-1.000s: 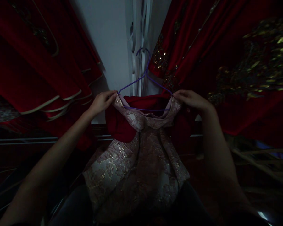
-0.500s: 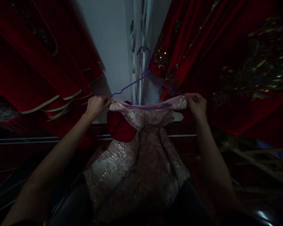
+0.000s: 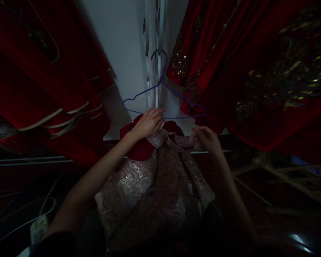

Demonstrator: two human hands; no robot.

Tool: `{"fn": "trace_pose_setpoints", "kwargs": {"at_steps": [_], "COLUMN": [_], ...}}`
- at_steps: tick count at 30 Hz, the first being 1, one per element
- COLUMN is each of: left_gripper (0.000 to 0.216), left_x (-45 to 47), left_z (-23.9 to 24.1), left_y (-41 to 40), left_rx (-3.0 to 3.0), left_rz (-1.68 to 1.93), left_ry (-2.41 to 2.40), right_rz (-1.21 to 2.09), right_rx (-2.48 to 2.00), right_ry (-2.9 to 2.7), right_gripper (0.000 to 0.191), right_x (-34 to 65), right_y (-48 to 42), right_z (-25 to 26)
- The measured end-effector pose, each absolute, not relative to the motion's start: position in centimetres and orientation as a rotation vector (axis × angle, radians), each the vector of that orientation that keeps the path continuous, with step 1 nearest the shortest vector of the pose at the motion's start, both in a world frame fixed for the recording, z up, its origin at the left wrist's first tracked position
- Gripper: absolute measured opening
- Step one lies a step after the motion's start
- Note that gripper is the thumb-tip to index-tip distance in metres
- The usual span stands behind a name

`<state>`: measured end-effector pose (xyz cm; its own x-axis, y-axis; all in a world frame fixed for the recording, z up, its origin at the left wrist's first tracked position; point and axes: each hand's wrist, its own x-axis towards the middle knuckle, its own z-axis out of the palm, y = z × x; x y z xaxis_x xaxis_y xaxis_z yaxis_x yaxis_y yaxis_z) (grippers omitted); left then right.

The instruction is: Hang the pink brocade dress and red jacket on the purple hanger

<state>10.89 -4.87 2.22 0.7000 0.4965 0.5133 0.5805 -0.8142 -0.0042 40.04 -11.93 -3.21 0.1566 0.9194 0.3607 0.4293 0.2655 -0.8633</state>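
Observation:
A pale pink brocade dress (image 3: 131, 184) with metallic gold patterning spreads over my lap. My left hand (image 3: 149, 123) is at the middle of its upper edge, with a bit of cloth showing by the thumb and the fingers reaching right. The bodice is folded and bunched there. At the right end of that edge, my right hand (image 3: 208, 138) pinches the fabric. Just above both hands hangs a purple hanger (image 3: 176, 92), its bar free of the dress. Behind the bodice shows a red rounded piece of cloth (image 3: 139, 150).
Red garments with pale piping (image 3: 56, 92) hang on the left. Red cloth with gold sequins (image 3: 291, 78) hangs on the right. White metal strips (image 3: 157, 71) run down the pale wall. At lower left lie a power strip (image 3: 39, 228) and cables. Light-coloured bars (image 3: 286, 175) stand lower right.
The dress top has come off the hanger and dropped slightly below it. My left hand has moved right to the neckline's middle; my right hand has come lower and slightly inward.

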Motion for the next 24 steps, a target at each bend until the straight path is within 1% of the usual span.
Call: {"fn": "trace_pose_setpoints", "kwargs": {"at_steps": [4,8,13,16,24], "left_gripper": [0.029,0.028,0.023,0.021,0.021], "left_x": [14.3,15.1,14.1,12.6,9.8], "left_z": [-1.3,-3.6,-2.7,-1.8,0.3], "left_y": [-4.1,-5.9,-10.7,-12.6,-13.8], "left_rx": [-2.653,-2.491,-2.411,-2.44,-2.605], "left_rz": [-0.629,-0.672,-0.758,-0.81,-0.814], "left_ry": [-1.038,-1.182,-1.237,-1.217,-1.152], "right_rz": [0.517,0.42,0.365,0.341,0.294], "right_rx": [-1.321,-1.352,-1.374,-1.347,-1.253], "right_ry": [-1.488,-1.412,-1.123,-1.047,-1.048], "right_gripper": [0.026,0.024,0.028,0.029,0.026], "right_x": [39.7,40.1,41.3,41.8,41.3], "right_y": [-12.4,-12.1,-11.5,-11.3,-11.2], "right_z": [-2.9,-3.0,-4.0,-4.5,-3.2]}}
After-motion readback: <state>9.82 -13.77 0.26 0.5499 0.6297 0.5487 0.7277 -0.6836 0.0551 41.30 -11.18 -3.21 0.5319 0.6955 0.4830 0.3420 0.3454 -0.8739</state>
